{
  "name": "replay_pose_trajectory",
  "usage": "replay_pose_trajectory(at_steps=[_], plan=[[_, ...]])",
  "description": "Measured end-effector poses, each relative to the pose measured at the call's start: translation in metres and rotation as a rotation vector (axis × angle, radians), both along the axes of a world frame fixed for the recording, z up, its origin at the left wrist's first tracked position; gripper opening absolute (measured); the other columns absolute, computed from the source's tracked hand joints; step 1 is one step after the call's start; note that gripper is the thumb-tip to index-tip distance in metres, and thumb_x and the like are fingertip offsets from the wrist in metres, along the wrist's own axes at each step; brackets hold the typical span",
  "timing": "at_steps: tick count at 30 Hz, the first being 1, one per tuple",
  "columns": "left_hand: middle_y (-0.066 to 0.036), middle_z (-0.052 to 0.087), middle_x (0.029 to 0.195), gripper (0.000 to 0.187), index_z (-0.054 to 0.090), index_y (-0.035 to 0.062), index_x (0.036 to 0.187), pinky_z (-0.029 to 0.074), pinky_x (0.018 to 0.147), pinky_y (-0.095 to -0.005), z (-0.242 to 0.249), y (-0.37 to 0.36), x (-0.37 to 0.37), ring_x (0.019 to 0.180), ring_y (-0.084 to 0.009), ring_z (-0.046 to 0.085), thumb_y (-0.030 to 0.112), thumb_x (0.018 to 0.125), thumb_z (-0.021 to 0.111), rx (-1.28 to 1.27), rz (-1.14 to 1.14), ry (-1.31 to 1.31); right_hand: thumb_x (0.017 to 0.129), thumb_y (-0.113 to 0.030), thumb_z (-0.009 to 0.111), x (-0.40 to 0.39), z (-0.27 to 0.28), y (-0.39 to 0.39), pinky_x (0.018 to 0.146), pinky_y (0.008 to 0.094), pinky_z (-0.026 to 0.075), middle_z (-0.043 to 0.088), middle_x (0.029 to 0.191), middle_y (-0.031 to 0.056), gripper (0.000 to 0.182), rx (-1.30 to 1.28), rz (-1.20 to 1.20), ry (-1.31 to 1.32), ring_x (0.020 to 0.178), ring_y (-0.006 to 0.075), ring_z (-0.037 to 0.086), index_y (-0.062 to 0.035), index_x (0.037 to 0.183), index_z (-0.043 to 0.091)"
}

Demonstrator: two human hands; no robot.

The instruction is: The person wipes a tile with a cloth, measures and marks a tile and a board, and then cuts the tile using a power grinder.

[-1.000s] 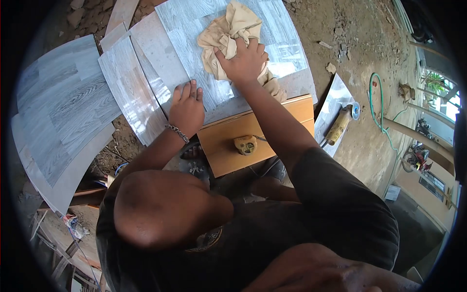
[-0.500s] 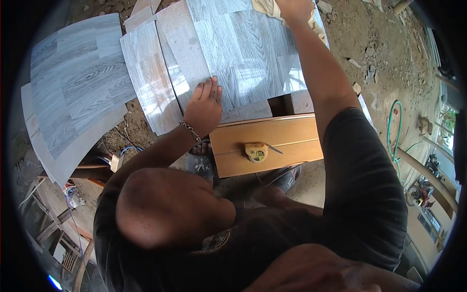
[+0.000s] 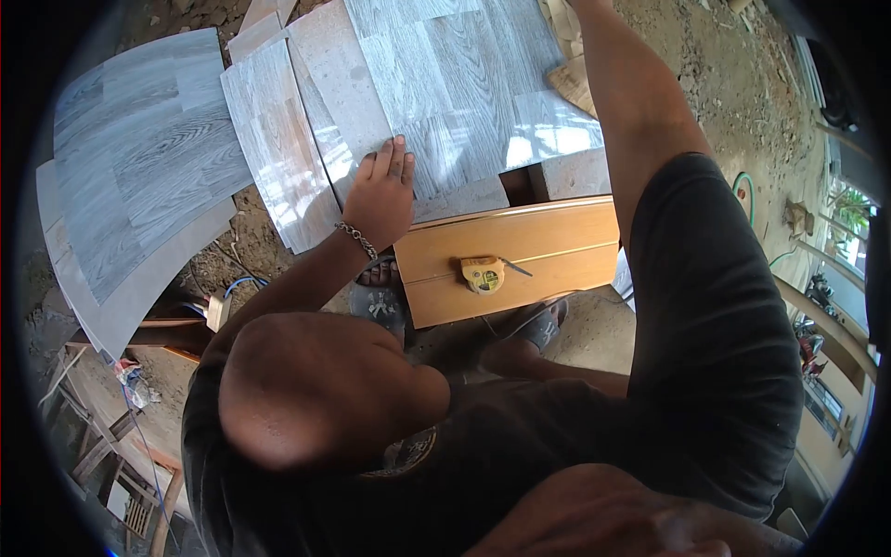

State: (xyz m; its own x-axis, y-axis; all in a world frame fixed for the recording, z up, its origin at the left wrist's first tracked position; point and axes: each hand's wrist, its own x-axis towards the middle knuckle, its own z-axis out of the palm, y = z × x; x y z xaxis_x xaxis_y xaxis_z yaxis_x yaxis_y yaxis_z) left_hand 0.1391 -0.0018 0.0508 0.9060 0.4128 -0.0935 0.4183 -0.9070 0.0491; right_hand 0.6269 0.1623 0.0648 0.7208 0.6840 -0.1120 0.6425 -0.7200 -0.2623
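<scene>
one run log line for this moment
left hand: at grey tile's edge | right hand: mostly out of frame, near tan cloth | tape measure: on wooden board

Yellow tape measure (image 3: 483, 277) just chilling on an orangey wooden panel (image 3: 566, 243) lol
Dark strip (image 3: 517, 266) poking out of it. Also got grey wood-look sheets (image 3: 153, 139) stacked off to the side, blue cord (image 3: 247, 280) near them, green hose (image 3: 743, 188) on the bare ground (image 3: 733, 93), motorbike (image 3: 820, 290) way back.

Pale slabs (image 3: 469, 199) under grey wood-grain tile (image 3: 464, 79), orange panel (image 3: 571, 237) under tape measure (image 3: 483, 277)
</scene>
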Motion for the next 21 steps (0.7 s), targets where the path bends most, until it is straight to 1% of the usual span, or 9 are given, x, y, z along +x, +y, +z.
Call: replay_pose_trajectory(at_steps=[1,4,5,8,10,12,16,18,21], plan=[[-0.027,0.045,0.152,0.059,0.057,-0.0073,0.136,0.034,0.113,-0.0463,-0.001,0.001,-0.001,0.139,-0.0348,0.042,0.025,0.087,0.058,-0.022,0.018,-0.02,0.096,-0.052,0.05,0.007,-0.003,-0.021,0.114,0.0574,0.036,0.059,0.142,0.0192,0.061,-0.008,0.005,-0.02,0.14,0.0372,0.047,-0.0105,0.14,0.059],[-0.024,0.038,0.158,0.066,0.052,-0.0033,0.142,0.033,0.113,-0.0469,-0.006,0.0,-0.009,0.142,-0.0323,0.04,0.026,0.084,0.062,-0.069,0.048,-0.04,0.081,-0.061,0.068,0.024,-0.026,-0.098,0.092,0.0554,0.047,0.067,0.119,0.0247,0.068,0.147,-0.066,-0.086,0.115,0.0449,0.061,-0.0052,0.119,0.069],[-0.024,0.038,0.158,0.066,0.052,-0.0033,0.142,0.033,0.113,-0.0469,-0.005,0.0,-0.013,0.142,-0.0323,0.04,0.026,0.084,0.062,-0.079,0.069,-0.056,0.082,-0.063,0.063,0.049,-0.034,-0.126,0.098,0.0474,0.049,0.065,0.127,0.0277,0.073,-0.122,0.269,-0.184,0.122,0.0439,0.06,-0.005,0.127,0.064],[-0.016,0.033,0.163,0.074,0.048,0.0044,0.149,0.031,0.115,-0.049,0.002,0.005,-0.026,0.145,-0.0307,0.037,0.024,0.08,0.068,-0.203,0.1,-0.1,0.085,-0.056,0.065,0.025,-0.038,-0.205,0.097,0.0465,0.051,0.062,0.131,0.0269,0.064,-0.041,-0.146,0.065,0.118,0.0443,0.061,-0.0144,0.133,0.063],[-0.01,0.03,0.165,0.082,0.046,0.0112,0.152,0.029,0.116,-0.0514,0.002,0.009,-0.031,0.146,-0.0304,0.036,0.021,0.075,0.073,-0.302,0.129,-0.132,0.093,-0.055,0.058,-0.008,-0.042,-0.25,0.101,0.0513,0.049,0.053,0.138,0.0277,0.065,-0.407,0.299,-0.419,0.119,0.0487,0.059,-0.0011,0.13,0.06],[-0.007,0.028,0.167,0.082,0.046,0.0137,0.152,0.028,0.116,-0.0522,0.003,0.013,-0.031,0.146,-0.0306,0.036,0.019,0.075,0.074,-0.34,0.133,-0.123,0.098,-0.053,0.051,-0.103,0.016,-0.242,0.103,0.0517,0.047,0.055,0.136,0.0305,0.065,-0.045,-0.294,-0.12,0.122,0.0489,0.056,0.0,0.135,0.054],[-0.006,0.024,0.168,0.082,0.044,0.0139,0.153,0.028,0.116,-0.0523,0.003,0.02,-0.034,0.148,-0.0286,0.033,0.018,0.077,0.072,-0.367,0.108,-0.086,0.1,-0.053,0.046,-0.114,0.001,-0.256,0.105,0.0512,0.045,0.055,0.133,0.034,0.065,-0.092,-0.397,-0.093,0.123,0.0496,0.055,-0.0036,0.142,0.048],[-0.005,0.024,0.168,0.082,0.043,0.0143,0.154,0.028,0.116,-0.0525,0.001,0.02,-0.037,0.149,-0.0278,0.032,0.018,0.077,0.072,-0.39,0.123,-0.1,0.099,-0.056,0.045,-0.098,-0.027,-0.268,0.106,0.0512,0.044,0.056,0.131,0.0345,0.071,-0.175,-0.291,-0.131,0.124,0.0497,0.055,0.0012,0.142,0.046],[-0.004,0.024,0.168,0.081,0.044,0.0147,0.153,0.028,0.117,-0.0531,-0.003,0.02,-0.039,0.149,-0.0267,0.032,0.018,0.078,0.072,-0.403,0.129,-0.115,0.099,-0.055,0.046,-0.161,-0.008,-0.247,0.103,0.0526,0.045,0.059,0.13,0.0341,0.076,-0.208,-0.237,-0.064,0.12,0.0503,0.057,0.0095,0.139,0.043]])
